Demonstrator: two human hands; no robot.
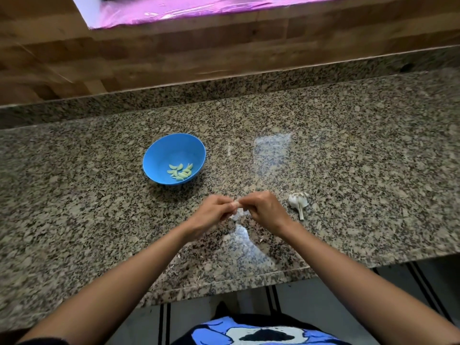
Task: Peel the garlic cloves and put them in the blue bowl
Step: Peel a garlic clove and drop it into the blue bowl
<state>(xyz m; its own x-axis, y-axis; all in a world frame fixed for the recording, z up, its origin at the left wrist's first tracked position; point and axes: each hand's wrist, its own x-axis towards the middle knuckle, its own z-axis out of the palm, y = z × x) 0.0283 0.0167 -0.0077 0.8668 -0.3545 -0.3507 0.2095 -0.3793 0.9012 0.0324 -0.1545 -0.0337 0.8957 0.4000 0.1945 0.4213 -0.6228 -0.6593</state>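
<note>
- Clove [235,203] sits pinched between both hands above the counter [348,145], the left hand [214,207] and right hand [261,207] each gripping an end with their fingertips, papery skin [239,214] hanging loose underneath.
- Blue bowl [174,158] is off to the far left with a small pile of peeled cloves [180,171] already in it, so the person has a short reach across open granite.
- Slippery peeled clove could easily pop out of that fingertip pinch and skid off the near edge.
- Bits of skin might ride along into the bowl if they cling.
- Garlic bulb [298,201] lies just right of the hands; a stray elbow or wrist could knock it rolling.
</note>
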